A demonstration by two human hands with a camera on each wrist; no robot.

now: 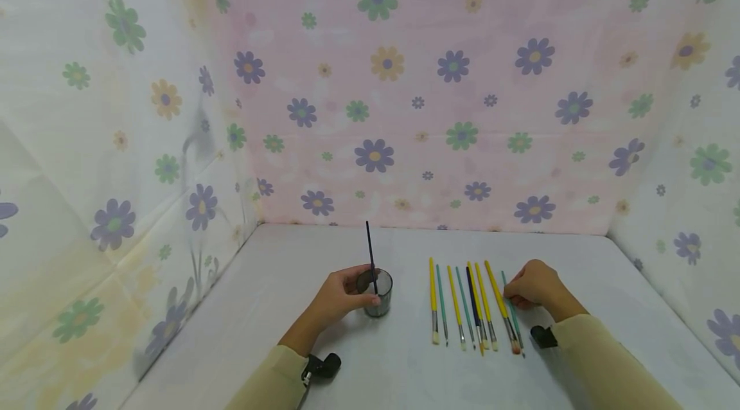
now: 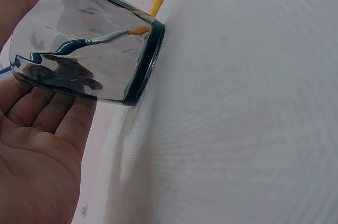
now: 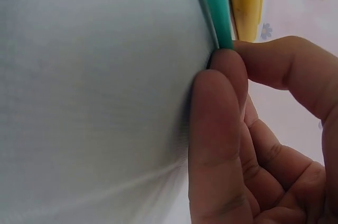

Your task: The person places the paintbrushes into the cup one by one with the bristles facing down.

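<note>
My left hand (image 1: 335, 297) grips a clear glass tumbler (image 1: 381, 307), with the thumb on one side and fingers on the other. One dark blue paintbrush (image 1: 370, 249) leans inside it, handle end up. In the left wrist view its orange-brown bristles (image 2: 138, 31) rest near the thick base of the glass. Over on the right, my right hand (image 1: 534, 285) pinches the handle of a thin green paintbrush (image 1: 516, 326), the rightmost in a row lying on the table. The right wrist view shows the green handle (image 3: 215, 7) at the fingertips.
Several yellow paintbrushes (image 1: 433, 294), two more green ones (image 1: 442, 297) and a dark blue one (image 1: 472, 294) lie side by side, bristles toward me. The white table (image 1: 405, 378) is enclosed by flowered sheets (image 1: 428, 89) at the back and sides.
</note>
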